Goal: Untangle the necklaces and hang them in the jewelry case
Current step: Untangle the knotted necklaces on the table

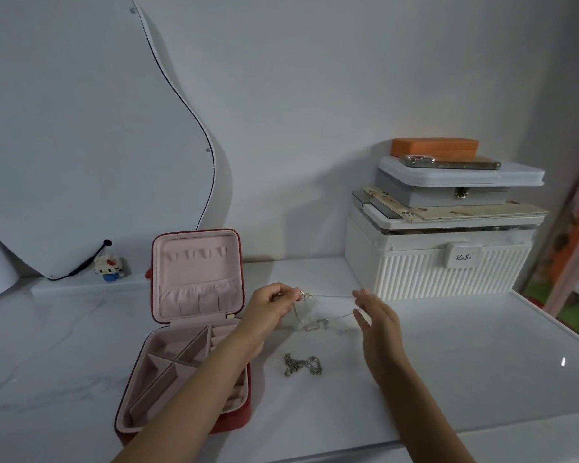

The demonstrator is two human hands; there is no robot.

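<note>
The left hand (270,309) pinches one end of a thin silver necklace (328,307) between thumb and fingertips, close to its small clasp, while the right hand (376,324) is open beside it, fingers straight and slightly spread, the chain running to its fingertips; whether it rests on them or merely passes them cannot be told. The chain stretches roughly level from left to right between the two hands, its long axis across the view, and a slack loop droops from it down to the white marble-look tabletop (465,379), where a small pendant lies. Just nearer the camera, apart from both hands, a second necklace (303,365) with chunkier silver links lies in a bunched heap on the tabletop. To the left stands the red jewelry case (188,332), open, its lid upright; the pink lining of the lid shows a row of small hook tabs over a gathered pocket, with nothing hanging there, and the pink divided compartments of the base show no jewelry, though the left forearm crosses part of them. Behind the hands sits a white ribbed storage box (438,265) whose latch reads "KaSi", with a grey case (462,185), a phone (452,163) and an orange box (434,148) stacked on top. A small toy figure (109,267) stands by the curved white mirror (81,128).
</note>
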